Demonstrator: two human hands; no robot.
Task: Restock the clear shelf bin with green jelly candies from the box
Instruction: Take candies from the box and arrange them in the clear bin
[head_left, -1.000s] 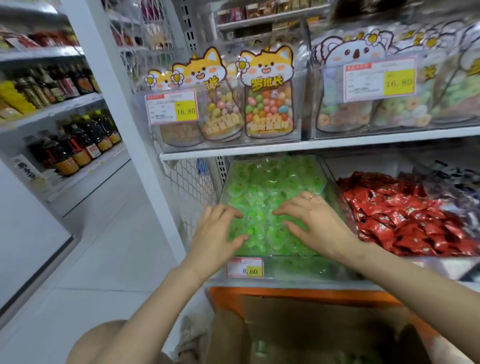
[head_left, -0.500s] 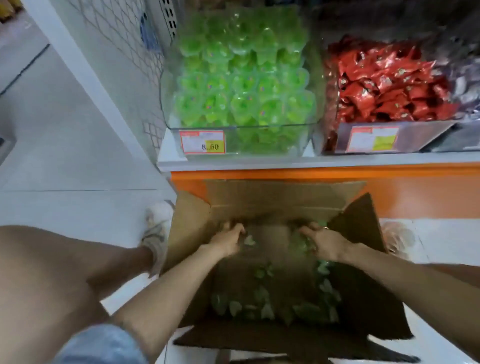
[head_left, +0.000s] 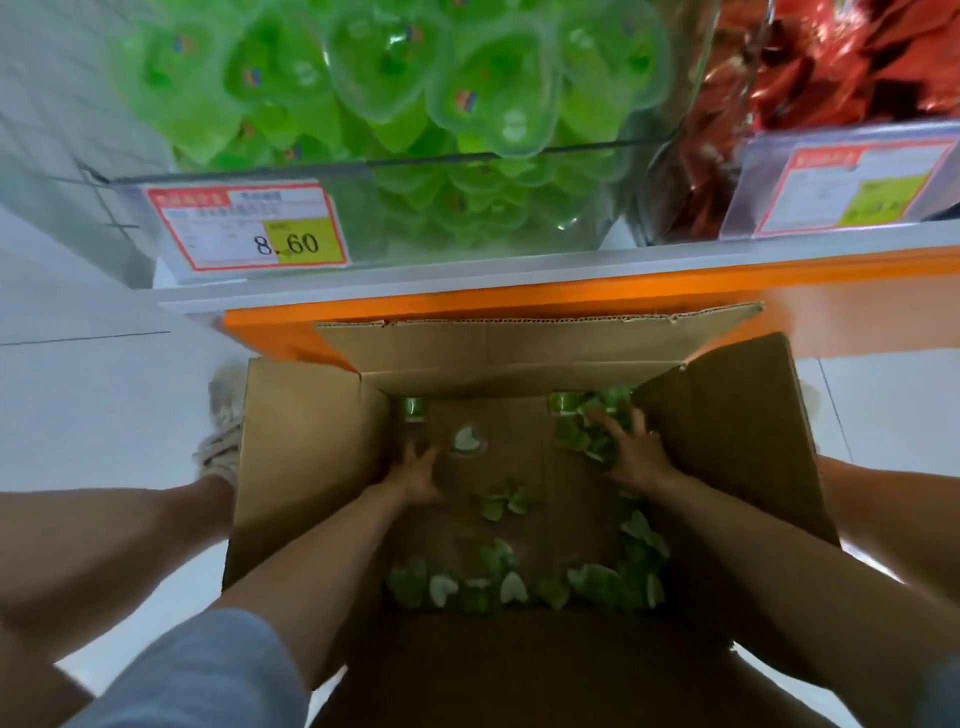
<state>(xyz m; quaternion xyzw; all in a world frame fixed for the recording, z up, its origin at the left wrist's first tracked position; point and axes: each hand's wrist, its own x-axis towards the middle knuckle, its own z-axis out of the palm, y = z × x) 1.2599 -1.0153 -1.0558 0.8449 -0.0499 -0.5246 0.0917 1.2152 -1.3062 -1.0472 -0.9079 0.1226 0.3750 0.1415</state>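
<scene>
Green jelly candies (head_left: 519, 587) lie loose on the box (head_left: 306, 457) floor, thickest along the near edge and in the far-right corner; the clear shelf bin (head_left: 519, 150) above already looks heaped. Left hand (head_left: 415, 475) fingers are splayed beside a lone heart-shaped cup (head_left: 467, 441), and right hand (head_left: 631, 452) fingers are spread into the corner pile, neither visibly clamped on anything. The cups look light, stiff-shelled and slick (film lids probably puncture), so scoop handfuls from underneath rather than pinching.

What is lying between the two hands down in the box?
In the head view, one pale heart-shaped jelly lies by the left hand; the rest of the way to the right hand is bare floor of the box.
</scene>
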